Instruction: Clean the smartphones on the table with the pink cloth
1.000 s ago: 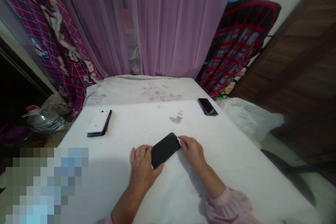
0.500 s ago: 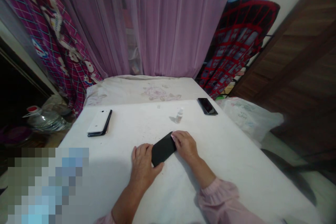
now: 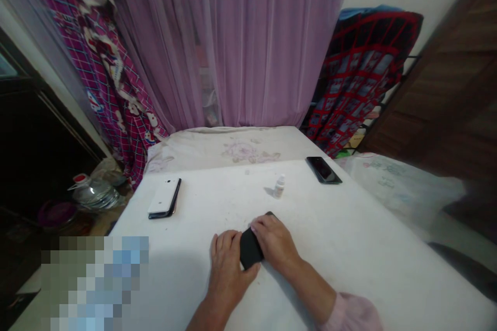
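A black phone [image 3: 249, 252] lies at a slant on the white table, its face plain and dark. My left hand [image 3: 230, 264] grips the near left end, with the thumb along the lower edge and the fingers along the upper one. Across the far right part of the phone rests my right hand [image 3: 276, 242], its fingers bent and pressed together on the surface. Whatever those fingertips hold, if anything, is hidden. Beyond the hands stands a small white bottle [image 3: 279, 187].
A stack of phones [image 3: 164, 198], a white one on top, lies on the left of the white-covered table [image 3: 209, 201]. At the far right edge are dark phones [image 3: 323, 170]. A water bottle [image 3: 95, 192] stands on the left, a plastic bag [image 3: 404, 186] on the right.
My right hand has slid from the far right end over the middle of the phone, covering more of it. My left hand keeps its grip. The whole view has shifted slightly.
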`<state>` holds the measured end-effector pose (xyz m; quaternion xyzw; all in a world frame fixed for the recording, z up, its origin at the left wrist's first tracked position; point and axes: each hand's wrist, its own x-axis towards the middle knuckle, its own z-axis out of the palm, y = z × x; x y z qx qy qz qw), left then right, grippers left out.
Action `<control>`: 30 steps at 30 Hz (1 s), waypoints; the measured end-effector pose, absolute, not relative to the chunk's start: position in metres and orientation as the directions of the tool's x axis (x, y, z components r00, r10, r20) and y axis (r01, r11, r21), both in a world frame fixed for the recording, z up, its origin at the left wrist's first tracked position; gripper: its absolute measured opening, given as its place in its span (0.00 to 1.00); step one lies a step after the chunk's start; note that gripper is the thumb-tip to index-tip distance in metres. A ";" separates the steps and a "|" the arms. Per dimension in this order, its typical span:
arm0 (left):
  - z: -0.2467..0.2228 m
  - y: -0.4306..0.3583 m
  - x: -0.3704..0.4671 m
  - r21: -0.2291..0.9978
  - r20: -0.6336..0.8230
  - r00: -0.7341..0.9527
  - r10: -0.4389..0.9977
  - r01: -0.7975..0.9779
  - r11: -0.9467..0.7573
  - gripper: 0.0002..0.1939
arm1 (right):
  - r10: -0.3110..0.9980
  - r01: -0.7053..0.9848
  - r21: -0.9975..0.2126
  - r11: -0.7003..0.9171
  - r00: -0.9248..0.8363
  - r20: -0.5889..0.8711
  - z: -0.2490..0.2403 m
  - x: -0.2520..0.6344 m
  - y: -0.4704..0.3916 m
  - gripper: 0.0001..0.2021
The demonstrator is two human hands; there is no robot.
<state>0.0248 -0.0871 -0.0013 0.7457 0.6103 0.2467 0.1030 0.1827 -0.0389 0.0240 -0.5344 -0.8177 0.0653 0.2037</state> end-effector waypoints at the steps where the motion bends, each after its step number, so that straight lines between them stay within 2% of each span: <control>1: -0.001 -0.087 0.025 0.459 0.232 0.132 0.964 0.859 -0.228 0.30 | 0.890 0.832 -0.330 0.445 -0.373 0.260 0.024 0.180 -0.042 0.12; 4: 0.002 -0.086 0.024 0.473 0.191 0.137 0.972 0.855 -0.213 0.31 | 0.899 0.829 -0.355 0.432 -0.365 0.243 0.023 0.188 -0.040 0.12; 8: 0.003 -0.085 0.023 0.471 0.154 0.145 0.977 0.859 -0.202 0.32 | 0.956 0.911 -0.326 0.252 -0.182 0.230 0.020 0.217 -0.020 0.14; 10: 0.002 -0.084 0.022 0.462 0.155 0.149 0.977 0.863 -0.205 0.33 | 0.963 0.932 -0.295 0.209 -0.145 0.227 0.020 0.224 -0.014 0.14; 14: 0.000 -0.082 0.022 0.454 0.137 0.161 0.977 0.867 -0.206 0.34 | 0.949 0.931 -0.256 0.260 -0.198 0.244 0.020 0.206 -0.020 0.13; 20: -0.004 -0.081 0.020 0.423 0.133 0.163 0.978 0.883 -0.205 0.35 | 0.916 0.871 -0.311 0.380 -0.309 0.255 0.023 0.175 -0.036 0.12; 30: 0.000 -0.077 0.005 0.395 0.144 0.244 0.959 0.874 -0.281 0.34 | 0.967 0.940 -0.277 0.199 -0.143 0.210 0.028 0.220 -0.013 0.12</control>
